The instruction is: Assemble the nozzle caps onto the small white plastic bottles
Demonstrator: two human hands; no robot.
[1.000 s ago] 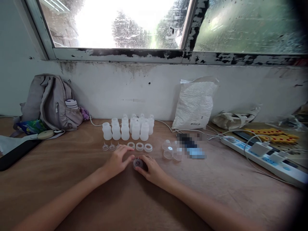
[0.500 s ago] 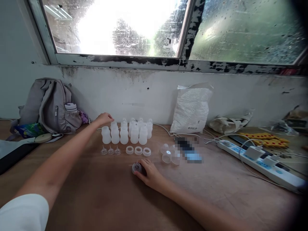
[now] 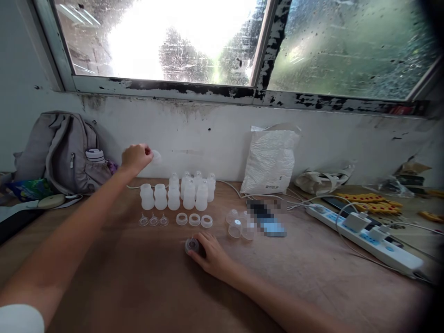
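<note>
My left hand [image 3: 136, 157] is raised in front of the wall, its fingers pinched on a pale translucent round piece [image 3: 156, 157]; blur hides its exact kind. Below stand small white baby bottles [image 3: 160, 197] in two rows; the back ones have nipple-like tops. On the table, my right hand [image 3: 211, 253] curls around a clear bottle nipple in a collar ring [image 3: 192, 245]. Three loose clear nipples [image 3: 154, 220] and three white collar rings [image 3: 194, 219] lie before the bottles. Several clear domed caps [image 3: 235, 228] sit right of the rings.
A white plastic package [image 3: 268, 159] leans on the wall. At the right lies a power strip [image 3: 367, 236] with chargers and cables. A blurred-out phone-like item [image 3: 270, 219] lies beside the caps. On the left are a grey backpack [image 3: 62, 152] and a black flat object [image 3: 17, 226].
My left hand has risen from behind the left end of the bottles, lifting the translucent piece away. The right hand keeps its hold on the nipple and ring. The view has shifted slightly.
</note>
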